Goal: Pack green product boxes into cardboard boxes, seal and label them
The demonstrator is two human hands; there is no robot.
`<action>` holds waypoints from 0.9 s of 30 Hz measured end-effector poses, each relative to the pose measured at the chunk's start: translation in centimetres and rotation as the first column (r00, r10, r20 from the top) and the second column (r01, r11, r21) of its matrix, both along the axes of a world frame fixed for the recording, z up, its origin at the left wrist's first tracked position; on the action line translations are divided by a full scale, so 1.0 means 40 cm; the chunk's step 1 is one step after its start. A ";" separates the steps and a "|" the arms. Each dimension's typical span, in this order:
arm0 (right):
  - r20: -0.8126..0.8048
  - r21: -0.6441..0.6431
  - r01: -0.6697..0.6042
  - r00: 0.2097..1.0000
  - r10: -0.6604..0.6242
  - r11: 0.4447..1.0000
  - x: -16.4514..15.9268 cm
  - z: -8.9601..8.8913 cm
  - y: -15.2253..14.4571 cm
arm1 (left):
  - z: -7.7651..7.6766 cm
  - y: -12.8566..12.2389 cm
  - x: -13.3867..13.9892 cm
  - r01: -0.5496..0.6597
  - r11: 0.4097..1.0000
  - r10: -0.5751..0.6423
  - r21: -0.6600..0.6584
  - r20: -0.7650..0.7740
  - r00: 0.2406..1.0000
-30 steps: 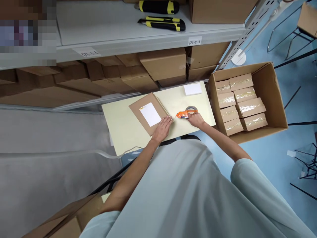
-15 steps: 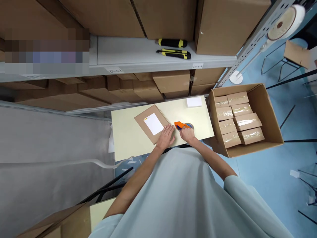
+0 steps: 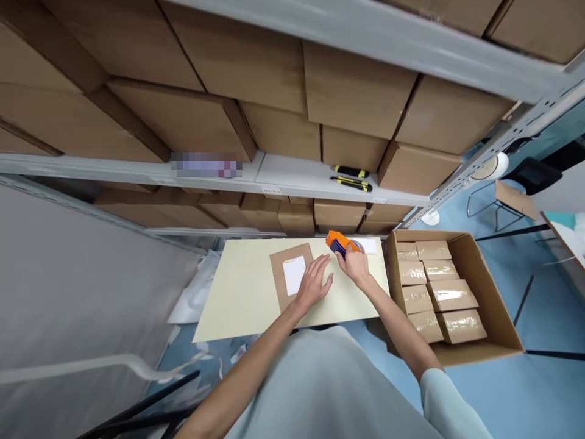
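A flat cardboard box [image 3: 276, 274] with a white label [image 3: 294, 274] on its top lies on the pale table [image 3: 237, 292]. My left hand [image 3: 314, 281] is over the box's right side, fingers stretched out and thumb apart; whether it touches the cardboard I cannot tell. To the right of it, my right hand [image 3: 354, 266] is wrapped round the handle of an orange and dark blue tape dispenser [image 3: 339, 241]. The dispenser is raised above the table, right of the box, and its tape roll is partly hidden behind my fingers.
A large open carton [image 3: 491, 311] holding several taped small boxes [image 3: 452, 294] stands right of the table. White paper [image 3: 369, 245] lies at the table's back right. Shelving with cartons [image 3: 356, 91] and two utility knives [image 3: 351, 183] rises behind. Black bars [image 3: 150, 396] are at lower left.
The view has tilted up, showing more shelving. My right hand has lifted the tape dispenser. The labelled box has turned, and my left hand's fingers now point more to the right.
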State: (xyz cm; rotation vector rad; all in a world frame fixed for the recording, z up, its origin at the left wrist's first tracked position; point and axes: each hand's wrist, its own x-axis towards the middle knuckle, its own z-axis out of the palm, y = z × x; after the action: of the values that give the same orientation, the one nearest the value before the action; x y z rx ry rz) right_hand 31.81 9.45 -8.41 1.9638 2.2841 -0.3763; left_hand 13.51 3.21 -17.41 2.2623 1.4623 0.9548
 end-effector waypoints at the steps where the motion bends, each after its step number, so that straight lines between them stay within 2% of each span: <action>1: -0.017 0.039 0.000 1.000 0.000 0.999 -0.022 0.031 0.024 | 0.039 0.041 0.002 -0.019 0.999 0.018 0.038 0.027 0.999; 4: -0.063 0.138 0.005 0.998 0.003 0.990 -0.086 0.138 0.104 | 0.155 0.160 -0.009 -0.081 0.989 0.071 0.122 0.084 0.994; 7: -0.121 0.205 -0.007 0.992 0.033 0.979 -0.140 0.244 0.188 | 0.251 0.262 -0.040 -0.137 0.974 0.115 0.182 0.129 0.985; 10: -0.166 0.255 -0.069 0.980 0.114 0.964 -0.186 0.322 0.276 | 0.319 0.349 -0.079 -0.165 0.960 0.124 0.228 0.184 0.975; 12: -0.175 0.264 -0.121 0.970 0.171 0.957 -0.215 0.354 0.336 | 0.347 0.405 -0.106 -0.184 0.955 0.135 0.234 0.212 0.968; 16: -0.165 0.228 -0.168 0.964 0.208 0.959 -0.270 0.380 0.447 | 0.364 0.519 -0.161 -0.199 0.968 0.163 0.153 0.220 0.962; 20: -0.147 0.180 -0.152 0.973 0.180 0.972 -0.312 0.378 0.522 | 0.352 0.596 -0.204 -0.172 0.984 0.176 -0.043 0.154 0.972; 23: -0.145 0.172 -0.136 0.976 0.162 0.976 -0.332 0.369 0.547 | 0.333 0.589 -0.222 -0.163 0.982 0.175 -0.094 0.132 0.976; 27: -0.174 0.201 -0.111 0.974 0.147 0.973 -0.346 0.352 0.561 | 0.288 0.513 -0.227 -0.139 0.985 0.152 -0.103 0.140 0.978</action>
State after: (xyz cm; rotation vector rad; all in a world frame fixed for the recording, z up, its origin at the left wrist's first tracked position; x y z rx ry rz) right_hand 17.97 31.89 5.65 1.9214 2.6415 -0.3570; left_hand 4.44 23.75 -5.91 1.9968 1.5893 1.0499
